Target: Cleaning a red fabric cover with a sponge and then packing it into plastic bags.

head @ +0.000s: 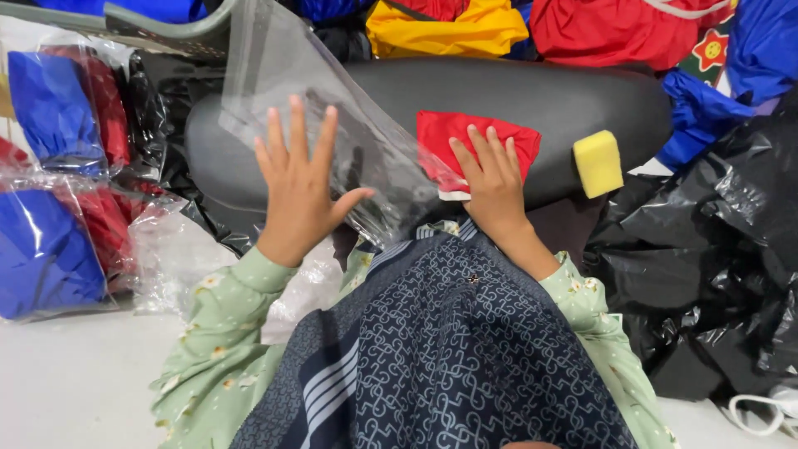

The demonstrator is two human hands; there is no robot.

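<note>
A folded red cloth (478, 137) lies on a black padded seat (582, 100), its near end partly inside the mouth of a clear plastic bag (283, 66). My right hand (493, 181) rests flat on the red cloth, fingers together and pointing away. My left hand (299, 187) is spread wide with fingers apart, pressed against the clear bag, which stretches up and to the left over the seat. A yellow sponge (598, 163) sits on the seat just right of the red cloth.
Bagged blue and red cloths (58, 241) are stacked at the left. Black plastic bags (715, 274) pile up at the right. Loose yellow (449, 29), red (615, 29) and blue (761, 46) fabric lies beyond the seat. A patterned dark scarf (440, 357) hangs below.
</note>
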